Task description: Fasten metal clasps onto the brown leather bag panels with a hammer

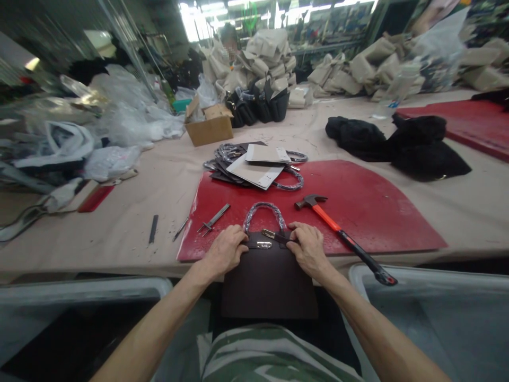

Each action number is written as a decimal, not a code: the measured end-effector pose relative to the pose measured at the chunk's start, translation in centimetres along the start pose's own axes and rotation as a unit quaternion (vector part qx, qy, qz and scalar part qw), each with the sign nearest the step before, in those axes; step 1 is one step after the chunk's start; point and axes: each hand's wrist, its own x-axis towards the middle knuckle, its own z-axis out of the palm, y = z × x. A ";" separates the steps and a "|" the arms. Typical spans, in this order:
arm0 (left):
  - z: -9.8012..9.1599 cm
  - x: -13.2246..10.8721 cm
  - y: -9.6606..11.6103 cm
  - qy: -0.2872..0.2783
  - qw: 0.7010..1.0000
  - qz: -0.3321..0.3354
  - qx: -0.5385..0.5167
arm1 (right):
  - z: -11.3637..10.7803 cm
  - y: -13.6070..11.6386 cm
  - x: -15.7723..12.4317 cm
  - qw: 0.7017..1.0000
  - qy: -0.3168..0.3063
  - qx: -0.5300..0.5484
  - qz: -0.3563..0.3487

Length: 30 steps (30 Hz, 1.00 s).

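A dark brown handbag (268, 278) hangs over the table's near edge, its wrapped handle (264, 209) lying on the red mat (358, 207). My left hand (225, 249) grips the bag's top left corner, fingers curled. My right hand (308, 246) pinches the strap with the metal clasp (272, 235) at the top right. A hammer (342, 236) with an orange handle lies just right of my right hand.
Metal punches (212, 220) and a dark bar (153, 229) lie left of the bag. A stack of bag parts (258, 167) sits at the mat's far edge. A cardboard box (209, 124), black cloth bundles (397, 140) and plastic wrap fill the back. Grey bins flank me.
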 end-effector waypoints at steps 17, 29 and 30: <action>4.2 0.0 0.6 0.281 0.943 -0.180 0.003 | 1.4 -1.0 -0.1 0.985 0.166 -0.033 0.012; 3.3 -0.2 0.8 0.203 0.966 -0.159 0.018 | 0.9 -1.5 0.7 0.993 0.074 -0.049 0.076; 3.4 -0.2 0.7 0.196 0.970 -0.137 0.029 | 1.0 -1.5 0.7 0.995 0.065 -0.049 0.061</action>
